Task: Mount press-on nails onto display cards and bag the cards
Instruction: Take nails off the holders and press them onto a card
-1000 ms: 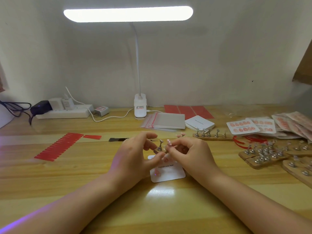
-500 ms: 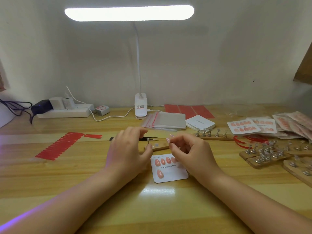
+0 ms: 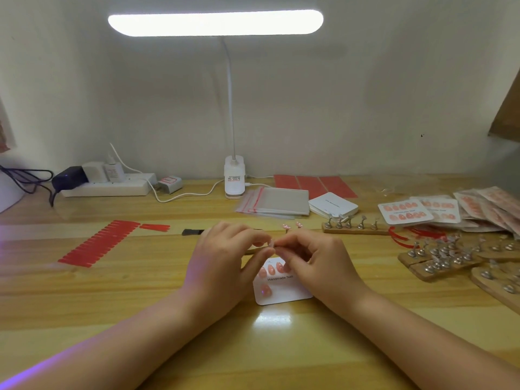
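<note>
Mounting step — left hand (image 3: 222, 257) and right hand (image 3: 312, 254) pinch one nail (image 3: 271, 244) above the display card (image 3: 284, 288); next, press it down squarely.

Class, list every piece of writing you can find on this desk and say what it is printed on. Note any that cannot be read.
"Handmade Nail": on the white display card under the hands.
Unreadable, too small: the print on the stack of blank cards.
Unreadable, blurred: the label on the lamp base.
Unreadable: the red-bordered label on the charger.
Unreadable: the line on the finished card.
</note>
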A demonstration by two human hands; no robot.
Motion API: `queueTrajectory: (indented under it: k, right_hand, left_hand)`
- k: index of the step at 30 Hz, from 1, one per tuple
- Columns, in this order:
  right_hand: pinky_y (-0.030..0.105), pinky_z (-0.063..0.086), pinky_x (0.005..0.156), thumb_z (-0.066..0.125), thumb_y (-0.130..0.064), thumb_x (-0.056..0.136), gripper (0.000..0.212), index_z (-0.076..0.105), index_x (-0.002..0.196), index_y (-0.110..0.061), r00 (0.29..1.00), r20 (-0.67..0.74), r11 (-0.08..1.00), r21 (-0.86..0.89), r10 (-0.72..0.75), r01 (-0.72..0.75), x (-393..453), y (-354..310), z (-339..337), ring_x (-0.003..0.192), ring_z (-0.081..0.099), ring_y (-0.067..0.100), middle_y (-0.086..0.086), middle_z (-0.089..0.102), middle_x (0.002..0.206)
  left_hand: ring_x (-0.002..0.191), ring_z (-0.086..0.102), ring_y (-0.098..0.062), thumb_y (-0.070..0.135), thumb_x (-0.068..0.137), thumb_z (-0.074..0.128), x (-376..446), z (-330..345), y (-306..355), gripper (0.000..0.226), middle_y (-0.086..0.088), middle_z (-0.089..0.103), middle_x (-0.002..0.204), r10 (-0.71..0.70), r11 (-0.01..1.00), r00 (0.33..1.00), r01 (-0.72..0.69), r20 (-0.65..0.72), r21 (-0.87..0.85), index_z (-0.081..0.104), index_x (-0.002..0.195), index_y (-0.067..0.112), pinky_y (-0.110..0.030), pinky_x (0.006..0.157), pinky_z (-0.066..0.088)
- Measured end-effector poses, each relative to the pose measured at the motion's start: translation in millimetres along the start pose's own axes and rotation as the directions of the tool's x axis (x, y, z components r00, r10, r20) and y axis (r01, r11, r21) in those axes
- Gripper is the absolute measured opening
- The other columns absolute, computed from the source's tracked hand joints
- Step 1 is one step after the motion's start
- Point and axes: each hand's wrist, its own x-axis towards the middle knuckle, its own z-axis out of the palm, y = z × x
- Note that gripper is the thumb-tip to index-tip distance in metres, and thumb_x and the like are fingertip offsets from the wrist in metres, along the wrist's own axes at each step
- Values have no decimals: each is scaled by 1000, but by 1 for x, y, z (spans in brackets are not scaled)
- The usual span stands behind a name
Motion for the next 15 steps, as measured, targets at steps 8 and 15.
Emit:
queueTrajectory:
  k: [8, 15]
  right_hand:
    - [32, 54, 68, 70, 2, 83, 17, 75, 91, -12, 997, 61, 998, -50, -42, 45, 0, 1, 0, 71, 67, 9, -6, 71, 79]
    - [27, 54, 61, 66, -9, 89, 11, 65, 85, -20, 996, 8, 996, -19, 89, -89, 1, 1, -1, 63, 68, 8, -2, 68, 71]
  left_hand:
    - [78, 59, -22, 33, 92, 46, 0, 0, -2, 32, 9, 69, 83, -31, 999, 999, 31, -8, -25, 72, 82, 17, -44, 70, 48]
    - [81, 58, -7, 33, 99, 45, 3, 2, -16, 24, 11, 63, 82, -410, 885, 912, 406, 31, -227, 64, 90, 21, -34, 70, 48]
